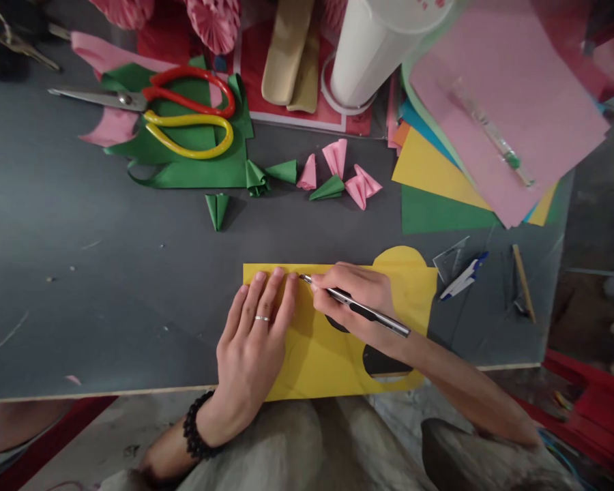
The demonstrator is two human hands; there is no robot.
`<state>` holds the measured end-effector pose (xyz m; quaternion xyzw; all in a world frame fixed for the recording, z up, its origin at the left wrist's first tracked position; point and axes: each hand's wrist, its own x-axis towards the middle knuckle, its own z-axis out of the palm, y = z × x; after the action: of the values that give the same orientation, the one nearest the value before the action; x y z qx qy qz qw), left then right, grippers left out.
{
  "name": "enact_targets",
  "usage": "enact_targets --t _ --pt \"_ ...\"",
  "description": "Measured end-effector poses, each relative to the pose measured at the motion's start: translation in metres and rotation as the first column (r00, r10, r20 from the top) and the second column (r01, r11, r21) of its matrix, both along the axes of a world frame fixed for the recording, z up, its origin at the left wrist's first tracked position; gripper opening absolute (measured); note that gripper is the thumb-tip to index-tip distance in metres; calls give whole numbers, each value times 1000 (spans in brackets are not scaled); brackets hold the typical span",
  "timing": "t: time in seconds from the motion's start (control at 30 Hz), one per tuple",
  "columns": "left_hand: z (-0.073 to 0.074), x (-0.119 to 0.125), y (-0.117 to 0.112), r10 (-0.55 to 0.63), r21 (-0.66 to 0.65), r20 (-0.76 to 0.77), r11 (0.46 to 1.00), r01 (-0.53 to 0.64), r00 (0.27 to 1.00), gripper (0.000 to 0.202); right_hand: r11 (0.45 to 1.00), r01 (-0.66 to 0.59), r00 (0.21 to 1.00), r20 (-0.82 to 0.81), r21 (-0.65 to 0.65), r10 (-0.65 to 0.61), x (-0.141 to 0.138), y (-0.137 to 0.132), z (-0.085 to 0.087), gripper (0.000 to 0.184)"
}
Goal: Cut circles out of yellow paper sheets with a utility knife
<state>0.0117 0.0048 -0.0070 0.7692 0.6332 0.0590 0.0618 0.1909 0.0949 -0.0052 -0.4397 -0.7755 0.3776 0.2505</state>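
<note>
**Your right hand [363, 293] is holding a craft knife [371, 313] to the yellow paper [317, 361]**

Your right fingers are gripping what looks like a craft knife, slim, silver and black, pinching it near its tip the way one holds a pen. The tip is resting near the paper's far edge, just beside your left fingertips. Your left hand [250, 361] is lying palm down, fingers straight and slightly parted, gripping nothing and covering the left part of the sheet.

The yellow paper is lying in front of you at the near edge of the grey table [107, 273]. A rounded tab [399, 256] is standing out from its far right side, and a dark cut-out [387, 360] is showing low on the right.

You seem to be cutting along the far edge. The next move is probably calling for firm left-hand pressure and a blade path clear of those fingertips.

Just right of the paper, a clear set square [450, 259] and a blue-and-white pen [464, 276] are lying together. Beyond the paper, folded pink pieces [335, 158] and green pieces [217, 211] are scattering across the table. Farther left, red-and-yellow-handled scissors [144, 101] are resting on paper scraps [184, 176]; at far right, coloured sheets [532, 88] are sitting stacked.
</note>
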Motion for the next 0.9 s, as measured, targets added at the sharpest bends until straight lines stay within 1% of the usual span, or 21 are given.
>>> enact_targets --t 0.13,0.3,0.47,0.63,0.8,0.9 --pt "1 0 0 9 8 2 1000 -9 1000 64 999 -12 1000 4 35 12 1 -2 -3 15" --pt "4 0 1 -5 -40 -9 999 5 1000 65 999 -30 999 17 28 30 1 -2 0 17" --pt "3 -1 1 -2 -25 -30 1000 2 1000 64 999 -28 999 32 43 27 3 -3 0 17" --pt "4 -2 0 -20 -63 -54 998 16 998 65 998 -15 999 37 66 13 3 -7 -2 16" --pt "4 -1 0 -15 -45 -46 999 13 999 66 995 -3 1000 29 103 0 4 -11 -4 18" --pt "3 -1 0 2 -36 -14 999 -2 1000 67 994 2 999 38 107 -6 4 -12 -5 17"
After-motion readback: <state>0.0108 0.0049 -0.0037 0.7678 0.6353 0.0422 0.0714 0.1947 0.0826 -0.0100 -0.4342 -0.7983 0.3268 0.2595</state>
